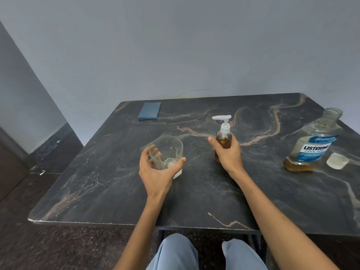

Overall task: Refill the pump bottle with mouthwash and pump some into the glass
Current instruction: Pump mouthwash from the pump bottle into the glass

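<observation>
Dark marble table [194, 191] carrying all task items. Near its centre the pump bottle [224, 140] stands upright, amber liquid inside, white pump fitted; the right hand [227, 152] wraps around its body. Left of the pump bottle, the left hand [157, 170] curls around the clear glass [167, 152]. Right of the pump bottle stands the uncapped mouthwash bottle [313, 143], its cap [337, 161] just beside. Far left of the pump bottle lies a blue cloth [149, 111].
</observation>
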